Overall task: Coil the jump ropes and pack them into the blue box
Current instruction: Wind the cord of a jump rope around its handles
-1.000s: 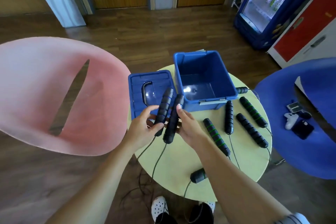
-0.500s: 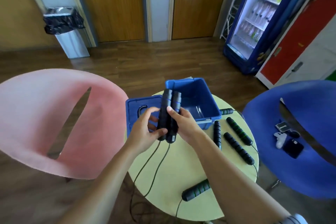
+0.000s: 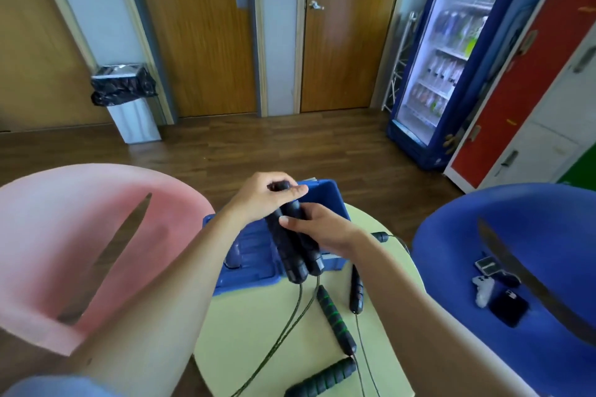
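Between both hands, raised over the counter (image 3: 258, 335), two black jump rope handles (image 3: 295, 251) sit pressed side by side. The left hand (image 3: 261, 195) curls its fingers over their far ends, and the right hand (image 3: 322, 229) grips their middle, thumb laid across them. Two thin cords (image 3: 290, 325) trail from the near ends toward the counter's near edge. Just beyond the hands stands the blue box (image 3: 329, 195), its blue lid (image 3: 248, 258) lying flat beneath the left wrist. Below the right wrist, a green-ringed handle (image 3: 335, 316) and a plain black handle (image 3: 356, 292) lie on the counter.
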Tool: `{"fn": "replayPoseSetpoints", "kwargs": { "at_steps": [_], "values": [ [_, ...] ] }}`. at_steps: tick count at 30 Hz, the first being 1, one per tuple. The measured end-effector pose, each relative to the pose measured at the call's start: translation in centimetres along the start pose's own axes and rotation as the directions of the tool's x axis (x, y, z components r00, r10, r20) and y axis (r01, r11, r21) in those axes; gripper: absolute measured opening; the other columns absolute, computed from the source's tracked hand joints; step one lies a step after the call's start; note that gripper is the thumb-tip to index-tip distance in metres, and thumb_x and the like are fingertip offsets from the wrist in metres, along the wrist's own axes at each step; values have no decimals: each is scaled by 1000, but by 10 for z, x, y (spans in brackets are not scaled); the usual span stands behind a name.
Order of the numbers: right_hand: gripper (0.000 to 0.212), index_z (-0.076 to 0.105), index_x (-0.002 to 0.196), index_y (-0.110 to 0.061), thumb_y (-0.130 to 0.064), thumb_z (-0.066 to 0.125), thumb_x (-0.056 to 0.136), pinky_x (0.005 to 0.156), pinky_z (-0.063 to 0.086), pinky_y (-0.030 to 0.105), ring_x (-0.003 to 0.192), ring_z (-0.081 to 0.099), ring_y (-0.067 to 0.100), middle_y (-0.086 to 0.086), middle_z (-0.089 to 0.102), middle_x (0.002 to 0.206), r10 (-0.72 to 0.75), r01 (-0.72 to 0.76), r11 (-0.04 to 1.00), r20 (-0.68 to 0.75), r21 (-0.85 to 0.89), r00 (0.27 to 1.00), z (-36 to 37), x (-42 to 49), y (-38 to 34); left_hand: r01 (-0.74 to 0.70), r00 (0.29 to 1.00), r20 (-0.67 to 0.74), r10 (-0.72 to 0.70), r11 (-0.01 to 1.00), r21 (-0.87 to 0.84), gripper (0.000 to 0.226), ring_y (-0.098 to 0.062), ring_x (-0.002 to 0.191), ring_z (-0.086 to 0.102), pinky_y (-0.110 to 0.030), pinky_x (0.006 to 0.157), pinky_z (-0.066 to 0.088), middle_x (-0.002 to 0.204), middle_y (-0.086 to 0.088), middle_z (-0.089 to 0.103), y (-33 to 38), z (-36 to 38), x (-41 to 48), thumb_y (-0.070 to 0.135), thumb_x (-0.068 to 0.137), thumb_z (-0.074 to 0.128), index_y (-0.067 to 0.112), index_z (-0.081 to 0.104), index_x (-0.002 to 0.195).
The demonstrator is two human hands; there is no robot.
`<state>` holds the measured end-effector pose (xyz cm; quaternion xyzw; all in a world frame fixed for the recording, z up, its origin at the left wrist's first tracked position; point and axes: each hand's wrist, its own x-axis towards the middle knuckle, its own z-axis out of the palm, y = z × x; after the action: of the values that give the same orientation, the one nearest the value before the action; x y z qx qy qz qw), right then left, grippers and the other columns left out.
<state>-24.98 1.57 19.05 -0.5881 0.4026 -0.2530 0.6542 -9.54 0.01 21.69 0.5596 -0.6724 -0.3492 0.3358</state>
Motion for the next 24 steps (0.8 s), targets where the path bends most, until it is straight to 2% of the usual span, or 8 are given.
{"fn": "replayPoseSetpoints", "kwargs": {
  "at_steps": [5, 9, 12, 15, 18, 21, 22, 24],
  "values": [
    [28, 59, 111, -7, -25, 64, 91, 97, 50, 39, 100, 65, 22, 8, 68, 102, -1, 2, 996, 13, -89, 1000, -18, -7, -12, -32, 993, -110, 32, 999, 1, 19, -1, 58, 51, -13, 56, 39, 63, 10, 63, 15, 13, 7, 33, 80, 74, 17, 68, 71],
    [57, 54, 109, -16, -41, 82, 67, 86, 56, 36, 95, 66, 15, 1, 67, 103, 17, -44, 954, -93, -298, 996, -20, -11, -6, 8, 969, -248, -22, 998, -55, 20, -11, 64, 55, -25, 61, 43, 63, 7, 61, 19, 12, 12, 34, 77, 76, 23, 66, 63],
    [58, 49, 104, -24, -40, 86, 62, 68, 48, 20, 87, 59, 5, -13, 59, 95, -36, -37, 894, -152, -447, 988, -16, -17, -2, 64, 933, -341, -117, 985, -162, 20, -16, 70, 57, -31, 67, 46, 66, 6, 62, 18, 7, 12, 35, 76, 75, 25, 67, 61],
    [47, 51, 99, -21, -27, 84, 66, 60, 51, 25, 80, 62, 13, -6, 60, 90, -36, -9, 907, -100, -421, 994, -21, -13, -4, 112, 914, -375, -155, 985, -135, 23, -16, 71, 58, -30, 66, 45, 67, 7, 62, 18, 6, 9, 39, 79, 73, 24, 66, 63],
    [36, 56, 95, -16, -18, 79, 68, 58, 50, 30, 73, 62, 16, 4, 62, 85, 93, -48, 932, 108, -360, 990, -35, -10, -19, 87, 947, -319, -37, 985, 146, 23, -12, 82, 60, -29, 70, 46, 81, 10, 64, 13, -2, 1, 48, 84, 61, 27, 67, 76],
    [33, 56, 89, -14, -23, 75, 64, 58, 43, 27, 66, 55, 14, 3, 57, 76, 268, -149, 908, 270, -391, 925, -48, -6, -42, -149, 965, -143, 221, 905, 399, 44, -9, 98, 57, -33, 89, 45, 98, 13, 65, 17, -11, -6, 63, 80, 43, 31, 70, 93],
    [37, 55, 90, -12, -25, 75, 61, 54, 43, 24, 62, 54, 12, 2, 56, 72, 322, -181, 895, 311, -408, 894, -52, -3, -50, -197, 969, -49, 241, 881, 431, 52, -7, 101, 56, -34, 93, 43, 103, 14, 66, 22, -14, -8, 68, 80, 39, 32, 70, 99],
    [50, 52, 96, -10, -30, 73, 55, 46, 42, 18, 54, 52, 8, -2, 54, 66, 397, -207, 867, 379, -453, 836, -57, 3, -65, -195, 980, 122, 157, 877, 438, 68, -4, 105, 57, -35, 96, 43, 111, 15, 68, 34, -19, -12, 83, 74, 31, 37, 67, 108]
  ]
}}
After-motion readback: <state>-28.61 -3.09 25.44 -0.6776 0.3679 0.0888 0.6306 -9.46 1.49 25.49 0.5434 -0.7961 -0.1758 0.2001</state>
